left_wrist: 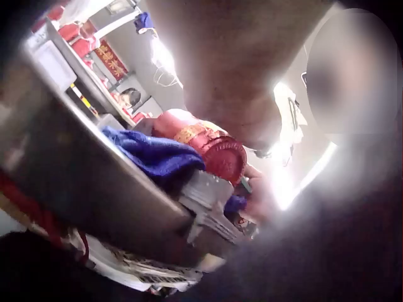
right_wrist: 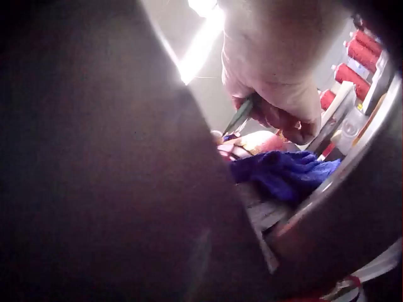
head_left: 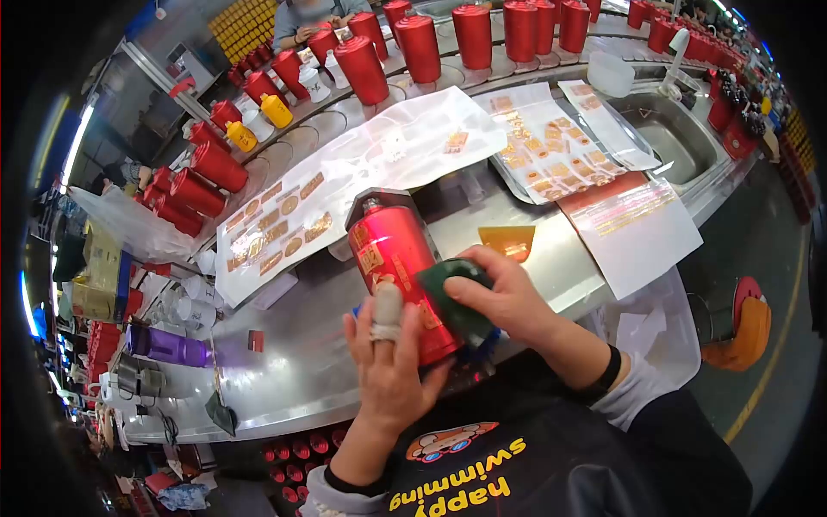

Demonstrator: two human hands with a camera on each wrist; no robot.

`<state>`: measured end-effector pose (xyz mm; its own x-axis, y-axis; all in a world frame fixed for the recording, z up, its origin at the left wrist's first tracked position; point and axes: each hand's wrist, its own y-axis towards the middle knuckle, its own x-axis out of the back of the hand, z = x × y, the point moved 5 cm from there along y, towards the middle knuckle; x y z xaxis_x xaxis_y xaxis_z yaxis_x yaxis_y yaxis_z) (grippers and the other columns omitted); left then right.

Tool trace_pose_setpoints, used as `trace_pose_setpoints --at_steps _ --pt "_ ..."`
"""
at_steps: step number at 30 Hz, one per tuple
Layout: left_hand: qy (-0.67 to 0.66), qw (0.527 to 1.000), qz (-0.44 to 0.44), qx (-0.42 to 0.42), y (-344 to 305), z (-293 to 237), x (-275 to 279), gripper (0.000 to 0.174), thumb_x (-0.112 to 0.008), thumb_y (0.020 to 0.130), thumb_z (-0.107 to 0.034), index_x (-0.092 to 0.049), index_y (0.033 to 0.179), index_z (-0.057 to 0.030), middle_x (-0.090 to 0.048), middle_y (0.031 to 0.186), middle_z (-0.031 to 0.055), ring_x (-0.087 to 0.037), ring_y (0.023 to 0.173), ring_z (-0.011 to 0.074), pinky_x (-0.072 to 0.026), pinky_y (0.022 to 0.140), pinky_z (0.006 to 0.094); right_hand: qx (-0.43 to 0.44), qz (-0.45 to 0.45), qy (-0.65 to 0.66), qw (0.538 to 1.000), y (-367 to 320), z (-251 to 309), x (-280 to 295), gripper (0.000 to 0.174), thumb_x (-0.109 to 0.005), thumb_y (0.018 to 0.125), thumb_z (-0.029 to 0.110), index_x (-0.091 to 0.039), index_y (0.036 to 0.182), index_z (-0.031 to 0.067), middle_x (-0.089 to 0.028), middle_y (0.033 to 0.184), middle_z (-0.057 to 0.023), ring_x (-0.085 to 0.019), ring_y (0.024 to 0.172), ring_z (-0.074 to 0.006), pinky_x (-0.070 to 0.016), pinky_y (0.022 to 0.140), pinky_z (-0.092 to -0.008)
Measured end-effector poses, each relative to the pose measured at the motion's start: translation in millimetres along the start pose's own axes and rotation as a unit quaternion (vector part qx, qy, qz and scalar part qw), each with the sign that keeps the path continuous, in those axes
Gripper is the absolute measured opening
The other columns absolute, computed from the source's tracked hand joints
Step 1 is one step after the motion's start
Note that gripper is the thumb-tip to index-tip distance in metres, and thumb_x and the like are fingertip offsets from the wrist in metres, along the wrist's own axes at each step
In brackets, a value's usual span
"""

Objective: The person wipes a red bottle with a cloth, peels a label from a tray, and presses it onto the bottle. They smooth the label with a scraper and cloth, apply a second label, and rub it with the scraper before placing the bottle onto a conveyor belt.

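Note:
A glossy red bottle point(head_left: 401, 267) with gold stickers lies tilted on a support at the bench's front edge, its neck pointing away from me. Blue cloth point(left_wrist: 157, 154) lies under it, and the left wrist view shows the bottle's round base point(left_wrist: 225, 163). My left hand point(head_left: 388, 370) presses extended fingers on the bottle's side; one finger wears a beige finger cot point(head_left: 388, 312) and touches near the gold lettering. My right hand point(head_left: 508, 297) grips a dark green flat pad point(head_left: 457, 302) against the bottle's right side. In the right wrist view, the pad's thin edge point(right_wrist: 239, 119) shows beneath the fingers.
Sticker sheets point(head_left: 289, 215) lie behind the bottle, others on a tray point(head_left: 525, 196) at right. An amber translucent piece point(head_left: 508, 241) lies by my right hand. Red bottles point(head_left: 422, 47) line the conveyor behind. A sink point(head_left: 672, 129) is at far right, a purple bottle point(head_left: 168, 346) at left.

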<state>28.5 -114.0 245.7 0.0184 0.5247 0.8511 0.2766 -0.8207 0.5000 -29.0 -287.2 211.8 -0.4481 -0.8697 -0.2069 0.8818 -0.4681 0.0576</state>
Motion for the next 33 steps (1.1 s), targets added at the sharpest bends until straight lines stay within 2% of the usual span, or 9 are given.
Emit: trace_pose_setpoints --at_steps 5,9,12,16,19,22,25,29,33 --pt "-0.036 0.998 -0.016 0.05 -10 12 -13 0.088 -0.066 0.09 -0.043 -0.027 0.149 0.0082 -0.035 0.15 0.0303 -0.031 0.143 0.0439 -0.0147 0.117 0.0557 0.023 -0.056 -0.106 0.993 1 7 18 0.024 -0.068 0.094 0.019 -0.059 0.11 0.0033 -0.063 0.095 0.0006 -0.056 0.088 -0.0038 -0.0475 0.076 -0.0212" --pt "-0.118 0.987 -0.046 0.094 -22 17 -21 0.087 -0.059 0.094 -0.049 -0.024 0.15 0.0087 -0.03 0.153 0.0301 -0.028 0.144 0.0428 -0.0161 0.118 0.05 0.077 0.036 -0.095 0.992 -6 2 -9 0.028 -0.071 0.092 0.023 -0.06 0.106 0.0018 -0.064 0.09 0.0005 -0.059 0.082 -0.0059 -0.0488 0.07 -0.0235" --pt "-0.133 0.984 -0.055 0.109 -24 20 -26 0.087 -0.058 0.095 -0.048 -0.022 0.15 0.0086 -0.031 0.153 0.0297 -0.029 0.144 0.0429 -0.0153 0.118 0.0522 0.018 -0.099 -0.205 0.974 2 7 24 0.02 -0.073 0.087 0.016 -0.062 0.099 0.0039 -0.064 0.089 -0.0034 -0.06 0.087 -0.0108 -0.0472 0.078 -0.0284" --pt "-0.157 0.977 -0.056 0.13 -29 26 -32 0.089 -0.056 0.095 -0.049 -0.02 0.151 0.0083 -0.033 0.152 0.0288 -0.029 0.143 0.0432 -0.0135 0.116 0.0572 0.407 0.024 -0.354 0.841 -32 41 -16 0.025 -0.076 0.073 0.01 -0.064 0.094 0.0108 -0.055 0.078 -0.0048 -0.056 0.078 -0.0258 -0.0412 0.072 -0.0392" --pt "-0.18 0.972 -0.058 0.138 -31 27 -36 0.09 -0.056 0.095 -0.051 -0.019 0.151 0.0077 -0.031 0.153 0.0287 -0.029 0.144 0.0428 -0.0129 0.117 0.0563 0.306 0.262 -0.246 0.882 -38 46 -14 0.024 -0.077 0.074 0.011 -0.065 0.095 0.0121 -0.059 0.086 -0.007 -0.059 0.082 -0.027 -0.0443 0.071 -0.038" --pt "-0.193 0.969 -0.058 0.145 -31 26 -35 0.09 -0.056 0.094 -0.05 -0.019 0.151 0.0079 -0.031 0.153 0.0284 -0.03 0.143 0.0428 -0.013 0.117 0.0555 0.311 0.035 -0.298 0.902 -4 42 7 0.024 -0.077 0.075 0.01 -0.064 0.096 0.0097 -0.06 0.09 -0.0076 -0.061 0.085 -0.0286 -0.0473 0.073 -0.0404" --pt "-0.185 0.973 -0.05 0.131 -30 29 -31 0.09 -0.058 0.094 -0.05 -0.018 0.152 0.0073 -0.027 0.155 0.0278 -0.029 0.144 0.0409 -0.0168 0.118 0.0485 0.392 0.145 -0.331 0.846 -20 51 -18 0.026 -0.077 0.076 0.012 -0.065 0.098 0.0094 -0.06 0.088 -0.0083 -0.061 0.085 -0.0287 -0.0479 0.072 -0.039" --pt "-0.177 0.97 -0.044 0.162 -35 27 -34 0.092 -0.061 0.093 -0.049 -0.018 0.152 0.0074 -0.026 0.156 0.0272 -0.027 0.144 0.0423 -0.0166 0.118 0.0489 0.202 0.315 -0.191 0.907 -9 51 -22 0.024 -0.077 0.076 0.013 -0.067 0.096 0.0064 -0.062 0.087 -0.0125 -0.063 0.082 -0.0302 -0.0488 0.07 -0.0379" --pt "-0.034 0.998 -0.044 0.019 -19 16 -15 0.089 -0.068 0.088 -0.042 -0.024 0.151 0.0012 -0.036 0.153 0.0217 -0.024 0.145 0.0441 -0.0112 0.117 0.0573 0.241 -0.02 -0.297 0.924 21 47 12 0.019 -0.075 0.086 0.014 -0.067 0.098 0.002 -0.063 0.083 -0.0043 -0.058 0.075 -0.0097 -0.0454 0.065 -0.0252"
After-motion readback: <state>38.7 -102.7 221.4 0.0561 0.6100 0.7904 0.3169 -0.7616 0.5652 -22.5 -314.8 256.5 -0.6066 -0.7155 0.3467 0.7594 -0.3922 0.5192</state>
